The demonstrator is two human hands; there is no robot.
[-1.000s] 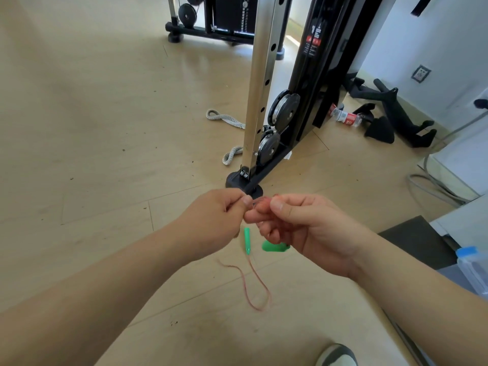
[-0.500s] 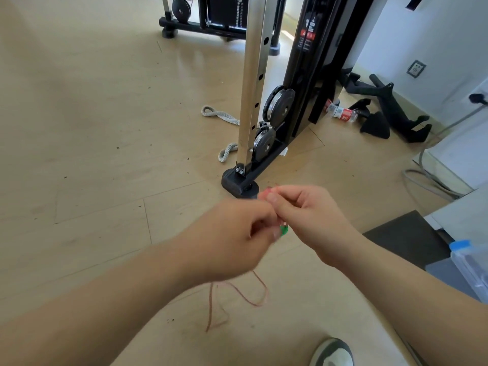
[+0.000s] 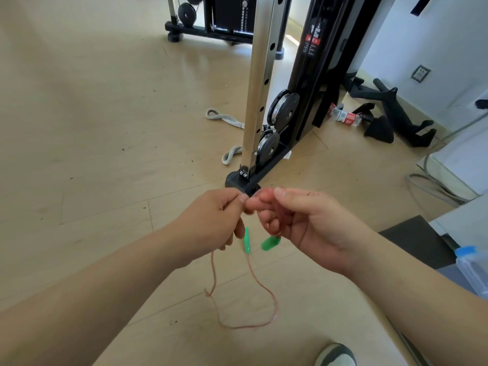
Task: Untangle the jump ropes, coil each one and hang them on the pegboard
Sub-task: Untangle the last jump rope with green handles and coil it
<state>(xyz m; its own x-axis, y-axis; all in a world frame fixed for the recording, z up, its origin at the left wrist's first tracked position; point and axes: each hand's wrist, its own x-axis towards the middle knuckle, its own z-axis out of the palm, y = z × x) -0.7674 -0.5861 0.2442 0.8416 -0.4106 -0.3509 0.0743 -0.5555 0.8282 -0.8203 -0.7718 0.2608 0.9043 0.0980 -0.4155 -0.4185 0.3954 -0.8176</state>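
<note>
The left hand [image 3: 211, 223] has its fingers curled, with thumb and forefinger pinching the thin pinkish-red cord jump rope [image 3: 277, 309]. The rope's slack drops from under that hand toward 6 o'clock in one loose loop over the pale wooden floor [image 3: 92, 128]; I cannot tell whether it touches. That loop has a small kink on its 9 o'clock side, and a hard pull could draw it into a knot. Two bright green plastic handles dangle between the hands, the slender one [image 3: 247, 240] just beside the left fingers and the broader one [image 3: 270, 243] under the right hand [image 3: 303, 223]. If they swing, one could pass through the loop and tangle the rope again. The right hand's fingers are curled too, and its thumb and forefinger nip the cord against the left hand's pinch. Some cord seems to lie across its palm, though I cannot be sure. The cord is thin and both grips are mere fingertip pinches, so a slip would likely spill any turns gathered. The black foot of the steel cable-machine upright [image 3: 260, 88] sits near at 12 o'clock, and a grey-and-white shoe [image 3: 335, 355] at 5 o'clock; either could snag the slack. No pegboard is in view.
</note>
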